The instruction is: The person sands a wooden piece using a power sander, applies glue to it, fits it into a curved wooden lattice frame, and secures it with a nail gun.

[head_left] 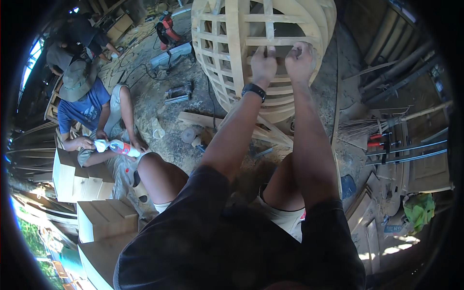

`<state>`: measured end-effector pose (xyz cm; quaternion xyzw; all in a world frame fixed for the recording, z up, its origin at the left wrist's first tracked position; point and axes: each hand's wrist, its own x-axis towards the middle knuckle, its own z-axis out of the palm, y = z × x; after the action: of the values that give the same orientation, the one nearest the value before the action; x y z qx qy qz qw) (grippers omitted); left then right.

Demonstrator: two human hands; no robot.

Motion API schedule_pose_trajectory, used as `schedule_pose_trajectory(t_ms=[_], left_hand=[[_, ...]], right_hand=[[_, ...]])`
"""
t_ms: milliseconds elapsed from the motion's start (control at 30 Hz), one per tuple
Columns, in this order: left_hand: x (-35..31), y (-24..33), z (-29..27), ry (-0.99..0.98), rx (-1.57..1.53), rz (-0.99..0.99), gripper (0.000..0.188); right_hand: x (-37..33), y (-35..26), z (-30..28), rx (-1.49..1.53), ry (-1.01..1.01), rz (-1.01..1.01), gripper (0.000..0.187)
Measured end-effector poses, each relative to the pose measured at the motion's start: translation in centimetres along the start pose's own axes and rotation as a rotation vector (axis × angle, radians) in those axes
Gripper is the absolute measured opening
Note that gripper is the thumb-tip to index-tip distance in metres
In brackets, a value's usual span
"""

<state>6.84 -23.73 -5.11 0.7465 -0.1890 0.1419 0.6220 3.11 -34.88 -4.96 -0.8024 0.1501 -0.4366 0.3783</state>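
Note:
A rounded lattice frame of pale wooden strips (235, 58) stands in front of me, with gaps between its slats. Both my arms reach out to it. My left hand (264, 66), below a dark wristwatch (254, 91), has its fingers closed at the lower edge of a crosswise wooden slat (285, 41). Just to the right, my right hand (299, 63) is curled at the same slat, near its right part. The fingertips of both hands are partly hidden. Behind the slats the inside of the frame looks dark.
At left a person in a blue shirt (88, 110) sits holding a bottle (123, 148). Power tools (178, 93) and cables lie on the dusty floor. Loose boards (200, 119) lie by the frame's base. Red-handled clamps (377, 140) are at right; wooden boxes (107, 218) stand lower left.

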Motion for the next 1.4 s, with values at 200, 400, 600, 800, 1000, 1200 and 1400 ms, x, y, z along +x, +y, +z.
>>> schedule_pose_trajectory(t_ms=[200, 400, 600, 800, 1000, 1200, 1400], left_hand=[[0.8, 1.0, -1.0, -0.048, 0.241, -0.124, 0.052], [2.9, 0.5, -1.5, -0.117, 0.299, -0.197, 0.069], [1.9, 0.8, -2.4, -0.137, 0.162, -0.280, 0.070], [1.5, 2.1, -3.0, -0.178, 0.126, -0.318, 0.064], [1.7, 1.5, -3.2, -0.145, 0.109, -0.341, 0.065], [2.1, 1.9, -2.8, -0.217, 0.013, -0.368, 0.062], [1.6, 1.9, -2.9, -0.151, 0.061, -0.339, 0.055]], right_hand=[[-1.9, 0.3, 1.7, -0.274, -0.228, -0.050, 0.036], [-0.4, 1.1, 5.2, -0.456, -0.262, -0.081, 0.033], [-0.4, 3.2, 7.3, -0.480, -0.187, -0.106, 0.030], [-0.3, 1.9, 7.6, -0.458, -0.129, -0.048, 0.028], [-0.9, 0.6, 7.5, -0.499, -0.162, -0.023, 0.028], [0.5, 3.1, 8.4, -0.359, -0.079, -0.043, 0.023], [0.3, 2.8, 8.6, -0.349, -0.084, -0.040, 0.027]])
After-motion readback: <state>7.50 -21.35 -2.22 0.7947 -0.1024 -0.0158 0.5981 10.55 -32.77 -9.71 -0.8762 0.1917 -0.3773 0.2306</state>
